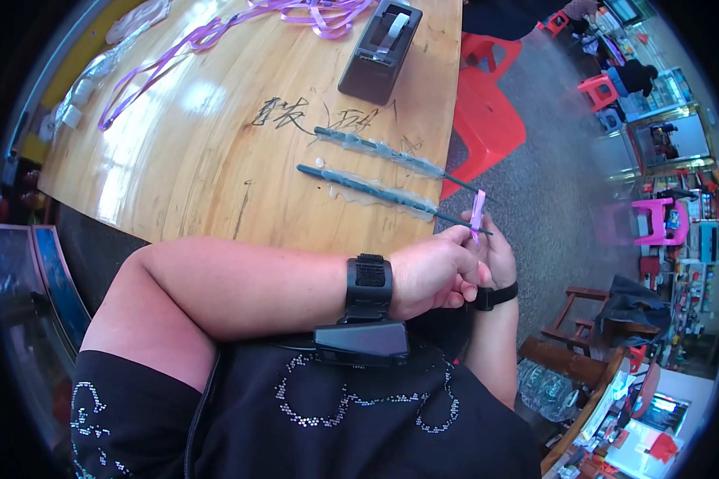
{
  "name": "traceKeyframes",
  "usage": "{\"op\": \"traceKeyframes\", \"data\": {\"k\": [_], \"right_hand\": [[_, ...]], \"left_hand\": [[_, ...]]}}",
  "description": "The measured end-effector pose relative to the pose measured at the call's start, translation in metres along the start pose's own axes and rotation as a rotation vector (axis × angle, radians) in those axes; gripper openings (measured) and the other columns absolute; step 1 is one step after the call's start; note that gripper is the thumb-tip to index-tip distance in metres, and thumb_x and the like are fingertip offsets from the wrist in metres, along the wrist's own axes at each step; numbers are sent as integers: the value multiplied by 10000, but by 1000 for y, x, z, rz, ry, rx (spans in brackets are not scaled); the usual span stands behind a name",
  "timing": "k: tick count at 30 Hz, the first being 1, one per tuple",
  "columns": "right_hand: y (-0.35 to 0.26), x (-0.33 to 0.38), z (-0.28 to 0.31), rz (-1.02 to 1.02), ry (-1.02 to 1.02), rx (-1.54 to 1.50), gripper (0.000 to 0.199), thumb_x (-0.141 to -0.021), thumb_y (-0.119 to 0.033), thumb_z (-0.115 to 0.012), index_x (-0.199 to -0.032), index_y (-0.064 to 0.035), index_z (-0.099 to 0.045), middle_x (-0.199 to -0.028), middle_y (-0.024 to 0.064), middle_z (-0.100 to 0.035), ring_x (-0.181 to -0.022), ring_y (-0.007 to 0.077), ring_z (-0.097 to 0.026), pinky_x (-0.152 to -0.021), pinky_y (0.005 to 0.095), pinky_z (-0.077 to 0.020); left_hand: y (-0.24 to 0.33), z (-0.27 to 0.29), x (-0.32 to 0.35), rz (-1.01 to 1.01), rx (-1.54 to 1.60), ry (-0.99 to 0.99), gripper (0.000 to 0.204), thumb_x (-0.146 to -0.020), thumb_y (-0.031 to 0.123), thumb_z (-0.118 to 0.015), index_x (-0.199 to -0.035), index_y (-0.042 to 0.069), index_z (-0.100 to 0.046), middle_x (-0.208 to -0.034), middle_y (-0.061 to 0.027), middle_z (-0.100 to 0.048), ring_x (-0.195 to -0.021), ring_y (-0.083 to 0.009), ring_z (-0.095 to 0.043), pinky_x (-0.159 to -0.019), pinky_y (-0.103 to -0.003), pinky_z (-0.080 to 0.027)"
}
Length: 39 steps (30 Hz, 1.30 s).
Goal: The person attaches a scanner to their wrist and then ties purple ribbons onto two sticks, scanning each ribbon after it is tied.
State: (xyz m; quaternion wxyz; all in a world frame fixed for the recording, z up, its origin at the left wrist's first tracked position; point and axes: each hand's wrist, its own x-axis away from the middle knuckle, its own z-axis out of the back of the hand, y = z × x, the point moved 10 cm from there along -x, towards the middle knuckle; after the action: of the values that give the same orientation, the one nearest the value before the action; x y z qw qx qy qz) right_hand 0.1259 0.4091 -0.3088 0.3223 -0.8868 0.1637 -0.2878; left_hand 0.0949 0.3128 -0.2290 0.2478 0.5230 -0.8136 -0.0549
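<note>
My left hand reaches across my body to the table's right edge, its fingertips pinched on a short purple ribbon piece at the thin end of a dark stick wrapped in clear film. My right hand sits just behind the left, fingers curled at the same stick end; what it grips is hidden. A second wrapped dark stick lies parallel above it on the wooden table. Both wrists wear black bands, and the left one carries a small black device.
A black tape dispenser stands at the table's far side. Long purple ribbon trails across the top left beside clear plastic wrappers. Red plastic stools stand on the grey floor to the right, with shop shelves beyond.
</note>
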Motion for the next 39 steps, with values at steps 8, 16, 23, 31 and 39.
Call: {"op": "traceKeyframes", "data": {"k": [8,16,23,31,39], "right_hand": [[-13,0,-46,-4,-100,-117,309,-960,-297,-399,-962,-22,-541,-934,132,-581,-860,235,-583,-785,361,-479],[-12,-7,-60,-62,-205,-234,214,-927,-212,-467,-953,-16,-550,-953,119,-564,-862,207,-566,-766,326,-488],[-24,10,-26,48,234,-38,288,-930,-238,-483,-1050,10,-564,-896,104,-599,-829,198,-580,-740,279,-476],[-33,5,-29,100,105,3,149,-913,-167,-513,-948,-23,-527,-655,9,-511,-683,140,-505,-623,255,-425],[8,11,63,187,275,552,248,-881,-106,-520,-1073,43,-567,-834,98,-611,-751,156,-570,-685,245,-461]], "left_hand": [[3,-2,1,-21,-13,-14,447,-768,-22,-475,-1177,112,-351,-849,-19,-532,-671,-102,-529,-612,-226,-421],[3,0,0,-22,-19,-9,436,-766,-21,-487,-1161,112,-360,-856,-18,-527,-670,-103,-526,-610,-225,-422],[1,0,-1,-30,-32,-18,487,-771,-20,-486,-1210,128,-336,-840,-23,-542,-676,-105,-532,-609,-225,-423],[-6,-2,1,58,-134,-27,539,-762,-41,-472,-1281,63,-371,-851,-28,-568,-661,-109,-545,-600,-220,-431],[-5,-30,15,94,-252,-290,238,-732,-66,-474,-897,5,-631,-756,-41,-617,-650,-90,-581,-597,-185,-447]]}}
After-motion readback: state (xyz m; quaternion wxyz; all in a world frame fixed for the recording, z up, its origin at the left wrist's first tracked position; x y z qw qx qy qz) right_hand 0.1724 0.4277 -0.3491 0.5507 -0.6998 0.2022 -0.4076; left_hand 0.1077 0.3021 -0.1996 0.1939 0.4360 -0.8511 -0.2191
